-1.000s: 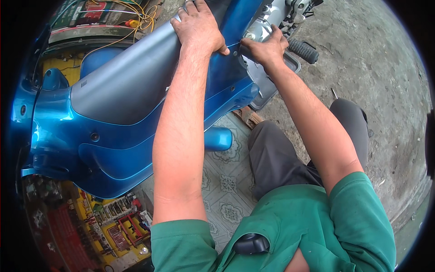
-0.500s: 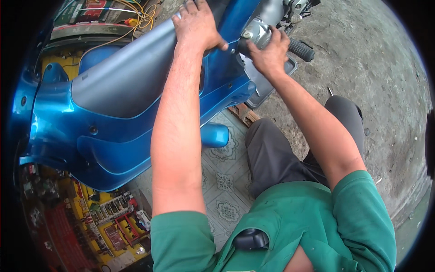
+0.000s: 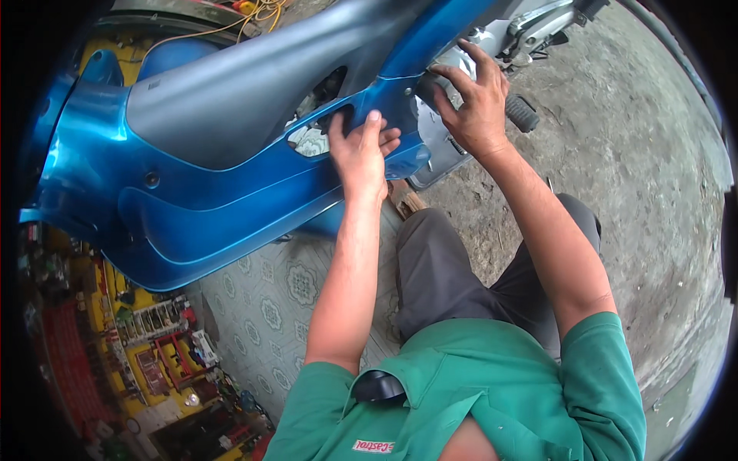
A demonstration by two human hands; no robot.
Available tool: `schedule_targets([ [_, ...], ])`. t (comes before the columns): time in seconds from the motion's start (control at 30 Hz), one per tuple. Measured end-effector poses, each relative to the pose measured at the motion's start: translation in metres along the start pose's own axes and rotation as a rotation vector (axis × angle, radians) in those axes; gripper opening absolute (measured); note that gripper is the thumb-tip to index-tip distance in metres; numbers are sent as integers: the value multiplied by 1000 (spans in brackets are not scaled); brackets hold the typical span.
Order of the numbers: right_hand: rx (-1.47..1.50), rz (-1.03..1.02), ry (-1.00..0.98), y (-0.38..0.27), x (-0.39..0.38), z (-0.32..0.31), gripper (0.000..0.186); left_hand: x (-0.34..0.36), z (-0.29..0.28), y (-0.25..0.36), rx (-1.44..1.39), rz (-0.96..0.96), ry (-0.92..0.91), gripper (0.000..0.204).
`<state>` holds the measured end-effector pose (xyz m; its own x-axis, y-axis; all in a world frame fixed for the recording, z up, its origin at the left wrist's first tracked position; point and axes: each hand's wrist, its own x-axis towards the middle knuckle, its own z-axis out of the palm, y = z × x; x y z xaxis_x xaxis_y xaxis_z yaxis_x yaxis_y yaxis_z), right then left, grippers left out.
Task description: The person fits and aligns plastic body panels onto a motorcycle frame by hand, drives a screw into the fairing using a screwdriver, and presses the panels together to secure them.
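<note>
A glossy blue motorbike leg shield stretches across the upper left, joined to a matte grey inner panel. My left hand is at the cut-out in the blue panel, with one finger reaching to its edge and the others spread. My right hand is at the panel's rear end, its fingers apart and bent. Its thumb and fingertips are close to the panel edge; whether they touch it is hard to tell. Beside that hand is a black rubber footrest, with silver metal parts beyond.
Tools and small parts lie in a yellow tray at lower left. Patterned tiles cover the floor under the panel, and rough concrete lies to the right. A wooden piece is by my knee. An orange cable runs behind.
My left hand has come down from the top of the grey panel to the cut-out, uncovering it. My right hand has moved slightly right and down, and its fingers have shifted off the silver part.
</note>
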<state>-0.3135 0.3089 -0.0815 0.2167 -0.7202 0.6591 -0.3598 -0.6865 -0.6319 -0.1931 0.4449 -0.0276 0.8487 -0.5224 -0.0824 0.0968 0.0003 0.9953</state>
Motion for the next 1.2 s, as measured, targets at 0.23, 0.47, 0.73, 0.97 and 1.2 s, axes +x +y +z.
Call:
schedule_targets([
  [0.23,-139,-312,-117,-4,38,-7,40,46,3,13,-228,-351,-393,32],
  [0.47,-40,-227,-83,9,21,-16,41,58,5,13,-328,-439,-394,18],
  [0.73,33,-255,-219,-11,31,-7,39,71,-4,21,-356,-531,-545,19],
  [0.97,-133,-459,-321,-24,72,-18,44,-1,-8,25,68,-63,-164,40],
  [1.2,-125,-244,-17,2,70,-39,44,-5,-9,50,1041,1052,51,77],
])
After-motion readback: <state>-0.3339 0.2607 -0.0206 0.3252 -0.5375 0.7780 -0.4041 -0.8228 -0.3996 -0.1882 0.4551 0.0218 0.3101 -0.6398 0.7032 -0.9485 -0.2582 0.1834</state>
